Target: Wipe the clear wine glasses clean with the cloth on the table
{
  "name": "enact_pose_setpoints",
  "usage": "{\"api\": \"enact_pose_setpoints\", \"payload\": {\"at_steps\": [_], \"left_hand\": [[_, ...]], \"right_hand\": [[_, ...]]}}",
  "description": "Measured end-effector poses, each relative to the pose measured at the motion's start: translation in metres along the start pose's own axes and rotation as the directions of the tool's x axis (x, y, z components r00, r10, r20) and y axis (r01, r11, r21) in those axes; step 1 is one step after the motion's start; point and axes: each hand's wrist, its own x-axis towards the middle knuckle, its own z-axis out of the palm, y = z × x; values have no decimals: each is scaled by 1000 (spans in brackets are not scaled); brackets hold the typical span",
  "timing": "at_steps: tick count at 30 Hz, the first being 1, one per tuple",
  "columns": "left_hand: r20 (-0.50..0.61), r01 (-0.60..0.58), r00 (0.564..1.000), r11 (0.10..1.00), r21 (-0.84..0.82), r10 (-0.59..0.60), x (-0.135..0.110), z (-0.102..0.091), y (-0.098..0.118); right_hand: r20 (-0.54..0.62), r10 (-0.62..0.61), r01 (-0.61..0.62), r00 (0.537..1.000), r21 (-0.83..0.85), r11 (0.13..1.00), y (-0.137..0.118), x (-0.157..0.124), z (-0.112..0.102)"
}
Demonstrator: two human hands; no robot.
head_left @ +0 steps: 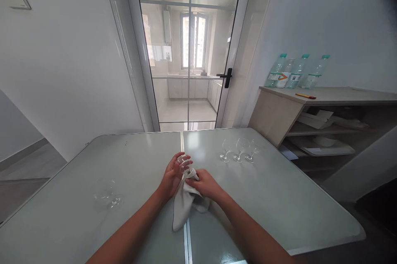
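Note:
My left hand (173,173) is wrapped round the bowl of a clear wine glass (183,162), held above the table near its middle seam. A pale grey cloth (183,206) hangs from my right hand (203,182), whose fingers pinch it against the near end of the glass. The cloth hides that part of the glass. To the right, three clear stemmed glasses (237,157) stand in a row, apart from my hands. Another clear wine glass (115,201) is on the left part of the table, hard to make out against the surface.
The pale table (139,152) has a metal seam down its middle. Beyond its far edge is a glass door with a black handle (228,78). At right, a wooden shelf unit (279,107) carries several plastic bottles (297,73) and a yellow-red pen-like item (305,96).

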Motion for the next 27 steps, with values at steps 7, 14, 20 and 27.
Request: {"api": "enact_pose_setpoints", "payload": {"at_steps": [7,14,20,27], "left_hand": [[-119,-134,983,989,61,140,9,-11,-4],[-136,-214,965,974,77,223,8,-9,-3],[-20,-213,975,963,164,219,5,-1,-6],[12,-184,983,967,177,185,3,1,-6]], "right_hand": [[-441,-180,107,879,-185,977,0,3,-7],[-559,143,45,817,308,950,11,13,-9],[-509,163,-10,846,289,957,29,20,-2],[-646,-27,38,763,3,999,18,14,-11]]}}
